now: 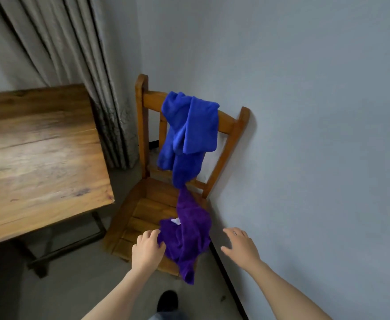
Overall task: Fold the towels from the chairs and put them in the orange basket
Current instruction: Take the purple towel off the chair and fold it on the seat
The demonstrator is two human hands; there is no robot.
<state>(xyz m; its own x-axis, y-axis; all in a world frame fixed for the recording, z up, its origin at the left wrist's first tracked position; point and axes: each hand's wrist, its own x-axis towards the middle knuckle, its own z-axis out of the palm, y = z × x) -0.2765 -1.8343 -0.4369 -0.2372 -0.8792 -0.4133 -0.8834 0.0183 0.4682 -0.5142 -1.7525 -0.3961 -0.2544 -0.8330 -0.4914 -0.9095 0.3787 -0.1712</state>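
Nothing is folded yet: left grip [149,248] seemingly pinches the crumpled purple cloth towel [189,236], right grip [240,244] spread empty beside it; blue cloth towel [189,132] hangs beyond.

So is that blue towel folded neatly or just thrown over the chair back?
Not folded: the blue towel hangs bunched and creased over the top rail of the chair, uneven ends dangling toward the seat.

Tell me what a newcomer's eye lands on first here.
A bright blue towel draped over the backrest of the wooden chair against the wall stands out first. Below it a purple towel lies crumpled on the seat, spilling over the front edge, with the left hand gripping its side and the right hand open beside it.
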